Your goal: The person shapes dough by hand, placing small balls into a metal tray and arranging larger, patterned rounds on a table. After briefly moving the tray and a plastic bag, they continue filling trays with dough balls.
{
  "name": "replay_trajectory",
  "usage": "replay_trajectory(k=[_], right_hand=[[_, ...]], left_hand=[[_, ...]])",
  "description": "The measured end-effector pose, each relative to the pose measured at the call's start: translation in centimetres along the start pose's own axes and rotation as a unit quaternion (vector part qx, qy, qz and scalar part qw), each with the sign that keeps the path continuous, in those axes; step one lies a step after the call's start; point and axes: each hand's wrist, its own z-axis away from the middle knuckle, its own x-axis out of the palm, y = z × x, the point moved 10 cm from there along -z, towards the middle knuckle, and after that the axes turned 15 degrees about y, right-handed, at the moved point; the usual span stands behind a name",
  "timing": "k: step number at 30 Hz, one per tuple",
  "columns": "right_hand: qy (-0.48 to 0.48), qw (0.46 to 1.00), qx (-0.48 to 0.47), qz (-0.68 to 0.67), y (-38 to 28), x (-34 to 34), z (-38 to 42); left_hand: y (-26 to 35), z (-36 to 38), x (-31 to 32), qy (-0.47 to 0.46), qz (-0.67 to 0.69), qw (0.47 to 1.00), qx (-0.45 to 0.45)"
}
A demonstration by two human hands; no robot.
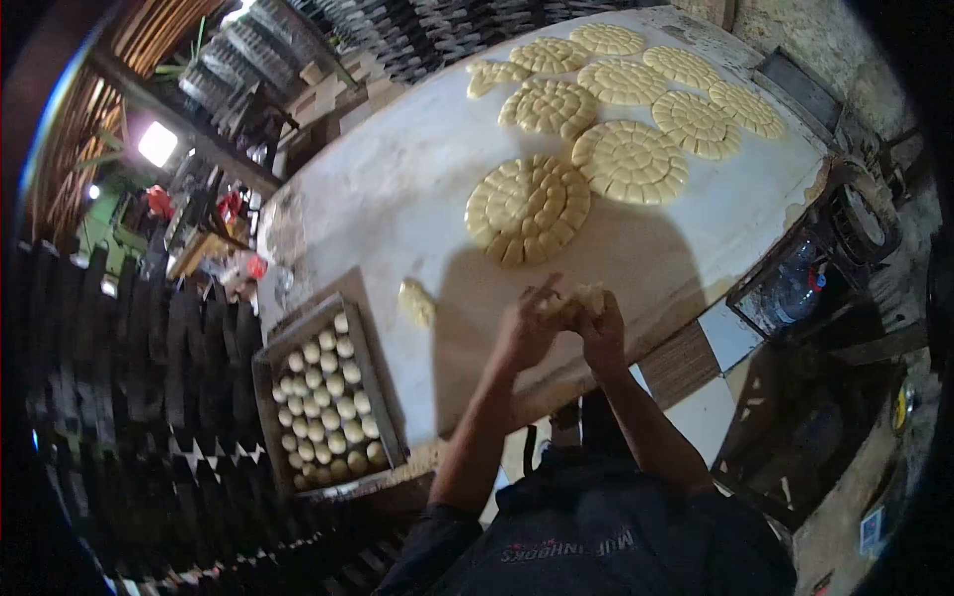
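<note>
Near the front edge of the pale table (pixel 378 209), my two hands meet around a small lump of dough (pixel 590 298). My right hand (pixel 599 323) has its fingers wrapped round the lump. My left hand (pixel 532 323) touches it from the other side, some fingers raised and thumb side close to the dough. Beyond the hands lies a round of cut dough pieces (pixel 527 209), with another dough round (pixel 629 162) to its right and several more behind. A loose piece of dough (pixel 416 303) rests left of my hands.
A wooden tray (pixel 370 363) with several dough balls (pixel 323 397) sits at the table's left edge. Dark stacked slats stand beyond it. At the right are a metal rack and a plastic bottle (pixel 795 283). A dark metal pan (pixel 798 89) lies at the far right corner.
</note>
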Motion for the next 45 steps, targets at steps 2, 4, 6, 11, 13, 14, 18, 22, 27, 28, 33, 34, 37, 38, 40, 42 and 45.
replay_trajectory(k=[2,4,6,11,13,14,18,22,27,28,33,34,37,38,40,42,45], right_hand=[[-0.001,0.997,0.025,0.075,-0.9,1.9,2.0],[0.017,0.994,0.044,0.095,-2.9,2.1,2.4],[0.067,0.992,0.06,0.091,-4.8,1.1,1.7],[0.165,0.972,-0.027,0.165,-3.8,-9.4,-4.9],[0.123,0.955,-0.094,0.253,-0.7,-13.4,-8.2],[0.056,0.961,-0.067,0.264,1.8,-15.0,-8.9],[-0.255,0.649,-0.4,0.595,1.4,-11.4,-10.1],[-0.202,0.743,-0.276,0.575,2.2,-5.2,-15.8],[-0.385,0.671,-0.345,0.531,10.5,-6.4,-4.8],[-0.452,0.712,-0.266,0.467,6.0,-5.0,-4.3],[-0.449,0.667,-0.292,0.519,5.5,-7.1,-13.8],[-0.373,0.711,-0.276,0.528,4.4,-3.4,-16.4],[-0.284,0.756,-0.281,0.519,4.9,0.6,-13.8],[-0.268,0.762,-0.309,0.501,5.3,0.9,-12.6],[-0.316,0.725,-0.354,0.5,5.0,-2.0,-10.6],[-0.44,0.728,-0.305,0.428,3.5,-4.2,-10.8],[-0.317,0.71,-0.333,0.533,5.1,-6.0,-17.5]], left_hand=[[0.6,1.8,-5.3,-0.072,-0.027,0.989,-0.126],[0.1,3.3,-10.0,-0.033,0.01,0.997,-0.073],[-1.7,5.6,-13.2,0.038,0.102,0.986,-0.128],[-14.0,12.6,-14.2,0.233,0.109,0.921,-0.292],[-12.5,13.1,-11.8,0.189,-0.13,0.969,-0.088],[-12.0,12.9,-9.7,0.118,-0.233,0.965,-0.001],[-9.0,7.9,-7.9,-0.04,-0.383,0.911,0.152],[-14.2,1.7,-6.1,0.168,-0.293,0.941,-0.012],[-9.9,6.9,4.3,0.026,-0.394,0.915,0.083],[-9.7,9.0,2.7,0.04,-0.33,0.939,0.084],[-10.4,4.1,-10.2,0.179,-0.401,0.898,0.019],[-11.0,1.8,-10.3,0.2,-0.385,0.901,0.024],[-11.8,-2.3,-4.6,0.24,-0.327,0.912,-0.059],[-8.6,-2.3,-2.9,0.197,-0.336,0.92,-0.035],[-9.7,3.8,-0.2,0.159,-0.388,0.903,0.095],[-12.5,10.3,-2.3,0.136,-0.341,0.923,0.117],[-12.2,8.6,-10.7,0.14,-0.457,0.878,0.032]])
